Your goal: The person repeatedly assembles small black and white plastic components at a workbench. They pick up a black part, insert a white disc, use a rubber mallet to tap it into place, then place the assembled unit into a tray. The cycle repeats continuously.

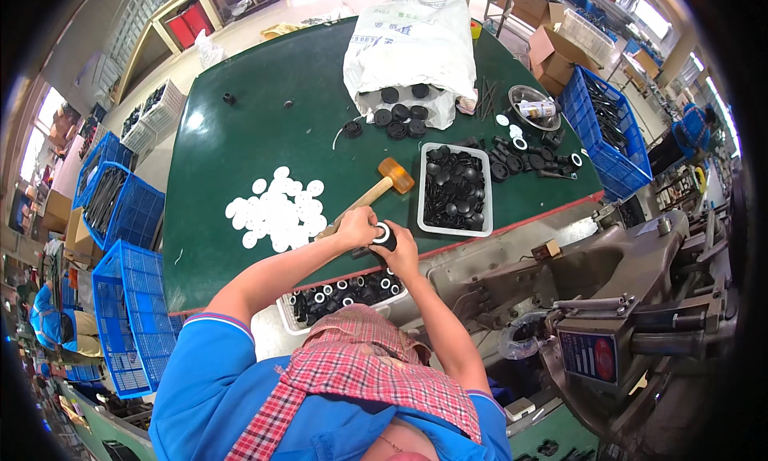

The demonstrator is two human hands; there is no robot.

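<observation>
Near the front edge of the green table, a black round plastic part with a white ring [382, 235] sits in the grip of my right hand [402, 254]. My left hand [357, 227] is closed, its fingertips pinched at the ring's left side; whatever they hold is hidden. Just beyond lies a mallet [394, 175] with an amber head, its wooden handle running toward my left hand. White discs [280, 210] lie in a loose pile to the left. A white tub [491, 209] of black caps [456, 185] stands on the right.
Below my forearms, a white tray [294, 326] holds black parts with white rings. A white sack [412, 45] spills black caps at the back. More black parts [508, 157] lie by a bowl [534, 107]. Blue crates [128, 317] flank the table; a metal machine [624, 285] stands right.
</observation>
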